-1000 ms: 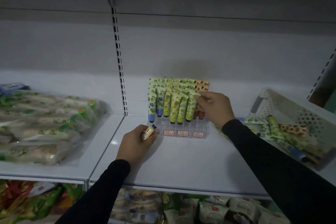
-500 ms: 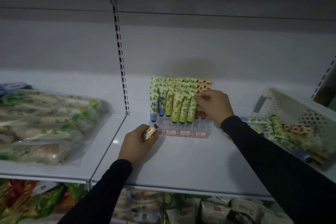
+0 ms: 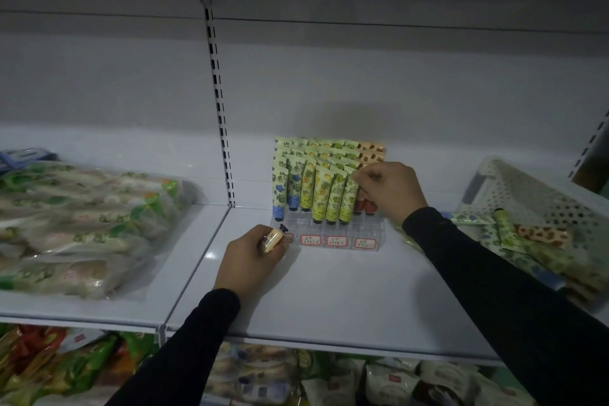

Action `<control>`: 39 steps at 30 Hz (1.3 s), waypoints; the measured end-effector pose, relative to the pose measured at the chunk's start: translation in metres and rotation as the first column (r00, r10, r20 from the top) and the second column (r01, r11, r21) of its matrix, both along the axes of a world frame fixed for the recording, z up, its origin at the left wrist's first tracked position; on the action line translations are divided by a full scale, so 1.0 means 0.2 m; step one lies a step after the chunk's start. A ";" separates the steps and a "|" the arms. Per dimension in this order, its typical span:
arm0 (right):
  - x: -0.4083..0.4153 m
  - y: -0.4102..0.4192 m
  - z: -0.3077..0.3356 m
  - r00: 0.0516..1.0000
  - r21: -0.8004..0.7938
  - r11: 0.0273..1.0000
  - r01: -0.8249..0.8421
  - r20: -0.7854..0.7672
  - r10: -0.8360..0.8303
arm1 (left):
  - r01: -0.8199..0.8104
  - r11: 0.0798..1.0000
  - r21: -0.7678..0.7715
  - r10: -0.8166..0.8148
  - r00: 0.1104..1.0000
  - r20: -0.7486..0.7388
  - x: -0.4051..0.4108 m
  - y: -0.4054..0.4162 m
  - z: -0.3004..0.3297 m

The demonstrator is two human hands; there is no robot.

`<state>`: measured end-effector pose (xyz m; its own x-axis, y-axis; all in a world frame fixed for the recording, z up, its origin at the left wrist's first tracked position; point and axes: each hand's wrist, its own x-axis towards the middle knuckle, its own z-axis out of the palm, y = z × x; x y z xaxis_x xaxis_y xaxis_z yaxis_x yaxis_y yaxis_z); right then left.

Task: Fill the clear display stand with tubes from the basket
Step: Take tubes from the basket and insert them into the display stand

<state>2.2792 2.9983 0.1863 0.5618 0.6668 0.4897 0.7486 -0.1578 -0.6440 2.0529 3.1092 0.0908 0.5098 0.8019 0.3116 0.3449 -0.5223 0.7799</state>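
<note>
A clear tiered display stand point(image 3: 336, 231) sits mid-shelf with several patterned tubes point(image 3: 321, 191) standing cap-down in its rows. My right hand point(image 3: 390, 189) is at the stand's right side, fingers curled and pinching the top of a green tube point(image 3: 347, 199) in the front row. My left hand point(image 3: 252, 257) rests on the shelf by the stand's front left corner and grips a small cream tube with a black cap point(image 3: 273, 238). The white perforated basket point(image 3: 527, 194) lies tilted at the right, with several loose tubes point(image 3: 540, 236) spilling from it.
Bagged green-printed goods point(image 3: 82, 224) fill the left shelf section. The white shelf point(image 3: 329, 293) runs forward to its front edge. More packaged goods point(image 3: 263, 376) lie on the lower shelf. A slotted upright point(image 3: 219, 109) divides the back panel.
My right hand has shifted slightly on the front-row green tube. My left hand still holds the cream tube in the same place.
</note>
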 end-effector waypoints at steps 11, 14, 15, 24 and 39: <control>0.00 0.02 -0.04 0.996 -0.003 1.000 0.016 0.087 -0.016 | -0.005 1.000 0.010 0.005 1.000 -0.008 0.00 -0.01 0.00; 0.01 0.02 -0.05 0.996 0.000 1.000 0.017 0.088 -0.017 | -0.005 1.000 0.019 0.005 1.000 -0.003 0.00 -0.01 0.01; 0.01 0.02 -0.05 0.996 -0.005 1.000 0.017 0.086 -0.017 | -0.005 1.000 0.019 0.005 1.000 -0.002 0.00 -0.01 0.01; -0.01 -0.01 -0.07 0.985 0.085 0.996 -0.002 -0.169 0.016 | 0.012 1.000 0.016 -0.011 1.000 -0.016 -0.01 -0.03 0.02; -0.17 -0.27 -0.07 0.973 -0.060 0.985 -0.162 -0.177 0.149 | 0.311 0.918 -0.244 -0.234 0.925 0.298 0.10 -0.18 0.15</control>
